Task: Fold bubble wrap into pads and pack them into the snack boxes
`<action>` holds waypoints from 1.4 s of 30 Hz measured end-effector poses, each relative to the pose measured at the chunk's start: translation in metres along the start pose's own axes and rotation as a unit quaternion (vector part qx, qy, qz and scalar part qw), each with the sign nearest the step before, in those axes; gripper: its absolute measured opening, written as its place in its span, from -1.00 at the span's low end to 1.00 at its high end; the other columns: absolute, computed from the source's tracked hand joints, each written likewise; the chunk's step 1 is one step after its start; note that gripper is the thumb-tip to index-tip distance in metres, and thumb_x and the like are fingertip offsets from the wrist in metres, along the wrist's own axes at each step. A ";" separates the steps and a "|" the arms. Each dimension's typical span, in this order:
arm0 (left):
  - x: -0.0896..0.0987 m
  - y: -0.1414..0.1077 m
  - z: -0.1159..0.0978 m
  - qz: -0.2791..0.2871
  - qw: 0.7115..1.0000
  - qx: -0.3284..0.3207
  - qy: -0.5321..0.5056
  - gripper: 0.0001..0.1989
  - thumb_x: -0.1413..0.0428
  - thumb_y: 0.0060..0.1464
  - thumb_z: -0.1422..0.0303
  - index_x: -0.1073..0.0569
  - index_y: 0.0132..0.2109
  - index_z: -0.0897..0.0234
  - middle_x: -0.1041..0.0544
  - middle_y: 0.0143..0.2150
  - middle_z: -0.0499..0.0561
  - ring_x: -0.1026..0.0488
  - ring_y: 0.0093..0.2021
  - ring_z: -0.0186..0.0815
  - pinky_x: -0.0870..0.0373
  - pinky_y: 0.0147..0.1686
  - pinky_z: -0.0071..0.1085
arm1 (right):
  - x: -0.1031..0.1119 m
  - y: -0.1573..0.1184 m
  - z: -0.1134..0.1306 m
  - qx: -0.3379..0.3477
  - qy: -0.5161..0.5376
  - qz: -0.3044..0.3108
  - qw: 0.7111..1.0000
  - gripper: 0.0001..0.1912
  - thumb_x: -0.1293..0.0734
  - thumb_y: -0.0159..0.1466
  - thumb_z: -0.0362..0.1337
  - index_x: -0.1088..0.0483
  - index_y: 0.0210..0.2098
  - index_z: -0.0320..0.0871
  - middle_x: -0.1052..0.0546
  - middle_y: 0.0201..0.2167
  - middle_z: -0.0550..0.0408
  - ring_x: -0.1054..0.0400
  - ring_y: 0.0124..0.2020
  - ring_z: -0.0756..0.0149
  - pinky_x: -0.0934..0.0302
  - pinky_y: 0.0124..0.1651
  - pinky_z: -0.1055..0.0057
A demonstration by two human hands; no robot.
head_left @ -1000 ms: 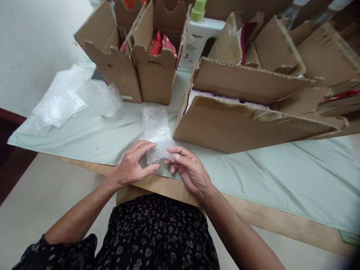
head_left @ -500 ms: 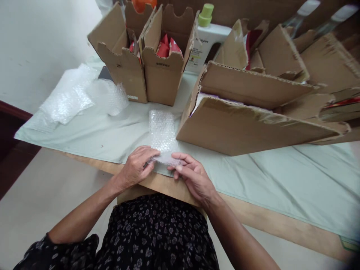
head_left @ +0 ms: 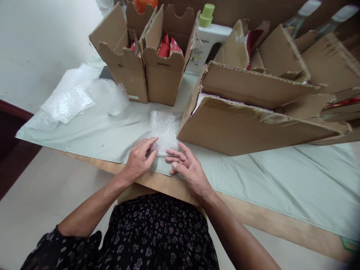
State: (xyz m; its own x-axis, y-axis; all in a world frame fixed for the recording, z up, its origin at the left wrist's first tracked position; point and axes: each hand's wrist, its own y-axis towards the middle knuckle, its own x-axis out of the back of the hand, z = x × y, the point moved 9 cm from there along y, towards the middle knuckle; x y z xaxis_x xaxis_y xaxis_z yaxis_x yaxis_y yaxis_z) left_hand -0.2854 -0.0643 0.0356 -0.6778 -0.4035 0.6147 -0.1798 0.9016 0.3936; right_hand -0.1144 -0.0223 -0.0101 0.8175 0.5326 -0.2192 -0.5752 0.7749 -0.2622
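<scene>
A small folded piece of bubble wrap (head_left: 164, 129) lies flat on the pale green cloth (head_left: 132, 131), close to the table's front edge. At its lower left side is my left hand (head_left: 140, 159), with thumb and forefinger apart and their tips touching the wrap's edge. My right hand (head_left: 188, 167) is at the lower right corner of the wrap. Its fingers are spread and loosely bent, with nothing gripped. Whether anything lies inside the folded wrap I cannot tell.
Loose bubble wrap sheets (head_left: 70, 93) lie to the left. Behind stand two cut cardboard boxes (head_left: 161, 80) with red packets and a white bottle (head_left: 201, 47) with a green cap. A long cardboard box (head_left: 253, 127) stands close on the right, with more boxes behind it.
The near end of the bubble wrap, raised between both hands before, now lies folded down flat. My fingers have let go of it and moved slightly apart.
</scene>
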 end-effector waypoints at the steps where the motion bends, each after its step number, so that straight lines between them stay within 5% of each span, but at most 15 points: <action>1: 0.000 0.001 0.001 -0.006 1.000 0.001 0.002 -0.60 -0.12 0.28 0.42 -0.48 0.24 0.31 -0.64 -0.17 0.04 -0.55 -0.25 -0.31 -0.54 -0.15 -0.35 | 0.002 -0.003 0.005 0.029 -0.050 -0.010 0.998 -0.21 -0.41 0.33 -0.17 -0.07 0.47 0.03 -0.54 0.20 -0.10 -0.54 0.00 0.22 -0.46 -0.21 0.34; 4: 0.000 0.000 0.005 -0.018 1.000 0.016 -0.001 -0.51 -0.12 0.29 0.40 -0.39 0.34 0.31 -0.59 -0.24 -0.02 -0.52 -0.28 -0.33 -0.52 -0.16 -0.38 | 0.004 -0.013 0.032 0.173 -0.262 -0.044 0.948 -0.42 -0.31 0.42 -0.27 -0.22 0.40 0.00 -0.60 0.10 -0.05 -0.53 -0.05 0.22 -0.47 -0.05 0.22; 7: -0.004 -0.001 0.007 -0.018 1.000 0.022 0.008 -0.48 -0.11 0.32 0.39 -0.33 0.38 0.30 -0.57 -0.26 -0.04 -0.52 -0.28 -0.34 -0.52 -0.14 -0.37 | -0.016 -0.014 0.047 0.290 -0.489 -0.026 0.822 -0.60 -0.27 0.41 -0.36 -0.44 0.21 -0.07 -0.56 0.18 -0.10 -0.44 0.18 0.05 -0.39 0.14 0.06; 10: -0.005 0.000 0.002 -0.024 0.999 -0.002 0.042 -0.49 -0.10 0.32 0.42 -0.33 0.37 0.27 -0.60 -0.19 0.00 -0.54 -0.23 -0.31 -0.54 -0.09 -0.33 | -0.032 0.001 0.039 0.297 -0.628 0.007 0.719 -0.63 -0.27 0.41 -0.39 -0.47 0.18 -0.16 -0.52 0.23 -0.18 -0.38 0.23 -0.04 -0.36 0.11 0.04; 14: 0.005 -0.002 -0.015 -0.060 0.989 -0.070 0.112 -0.50 -0.14 0.32 0.40 -0.33 0.37 0.27 -0.55 0.13 0.22 -0.54 0.10 -0.11 -0.54 0.11 -0.13 | -0.039 0.016 0.035 0.297 -0.688 0.018 0.662 -0.69 -0.23 0.46 -0.40 -0.50 0.11 -0.19 -0.57 0.16 -0.16 -0.38 0.13 0.01 -0.28 0.02 0.12; 19: 0.008 -0.010 -0.031 -0.022 0.972 -0.148 0.181 -0.60 -0.20 0.26 0.44 -0.46 0.22 0.25 -0.50 0.25 0.27 -0.45 0.27 0.06 -0.48 0.20 0.04 | -0.039 0.018 0.041 0.319 -0.674 0.032 0.666 -0.72 -0.22 0.45 -0.45 -0.54 0.00 -0.16 -0.62 0.08 -0.09 -0.40 0.04 0.07 -0.18 0.03 0.15; 25: 0.011 -0.015 -0.025 0.024 0.984 -0.128 0.120 -0.76 -0.17 0.23 0.52 -0.56 0.03 0.30 -0.53 0.22 0.28 -0.49 0.23 0.04 -0.51 0.17 0.05 | -0.039 0.012 0.045 0.284 -0.593 0.058 0.751 -0.75 -0.24 0.45 -0.41 -0.56 -0.05 -0.15 -0.68 -0.11 -0.01 -0.46 -0.10 0.15 -0.15 0.04 0.21; 33: 0.016 -0.017 -0.013 0.048 0.997 -0.059 -0.016 -0.78 -0.17 0.27 0.42 -0.59 0.03 0.27 -0.66 -0.13 0.11 -0.58 -0.09 -0.16 -0.56 -0.07 -0.20 | -0.035 0.024 0.040 0.172 -0.493 0.099 0.847 -0.78 -0.26 0.44 -0.37 -0.58 -0.12 -0.10 -0.69 -0.20 0.11 -0.52 -0.18 0.25 -0.23 0.05 0.25; 36: 0.015 -0.012 -0.003 0.035 0.999 -0.017 -0.011 -0.79 -0.15 0.31 0.38 -0.60 0.02 0.26 -0.66 -0.18 0.08 -0.58 -0.16 -0.20 -0.55 -0.14 -0.26 | -0.029 0.020 0.047 0.216 -0.505 0.037 0.835 -0.76 -0.25 0.45 -0.34 -0.56 -0.03 -0.11 -0.68 -0.08 0.02 -0.53 -0.07 0.18 -0.27 0.04 0.22; 39: 0.012 -0.007 0.002 0.031 0.999 0.001 -0.005 -0.81 -0.13 0.32 0.38 -0.62 -0.03 0.27 -0.66 -0.21 0.06 -0.57 -0.21 -0.24 -0.54 -0.18 -0.30 | -0.026 0.002 0.055 0.300 -0.548 -0.033 0.780 -0.74 -0.24 0.46 -0.32 -0.53 0.03 -0.13 -0.62 0.08 -0.09 -0.49 0.04 0.11 -0.28 0.05 0.18; 42: 0.010 -0.005 0.000 0.025 1.000 -0.011 0.002 -0.82 -0.12 0.32 0.41 -0.62 -0.05 0.28 -0.65 -0.23 0.05 -0.57 -0.20 -0.24 -0.54 -0.16 -0.30 | -0.031 -0.011 0.048 0.334 -0.596 -0.030 0.730 -0.75 -0.27 0.44 -0.34 -0.53 0.04 -0.11 -0.59 0.13 -0.10 -0.43 0.14 0.06 -0.27 0.09 0.13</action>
State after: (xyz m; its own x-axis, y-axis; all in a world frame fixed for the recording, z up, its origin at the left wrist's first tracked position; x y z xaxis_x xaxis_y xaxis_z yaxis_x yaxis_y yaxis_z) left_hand -0.2912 -0.0732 0.0400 -0.6832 -0.3581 0.6364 -0.1299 0.9172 0.3767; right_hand -0.1317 -0.0313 0.0445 0.5153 0.1005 0.8511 -0.7202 0.5891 0.3665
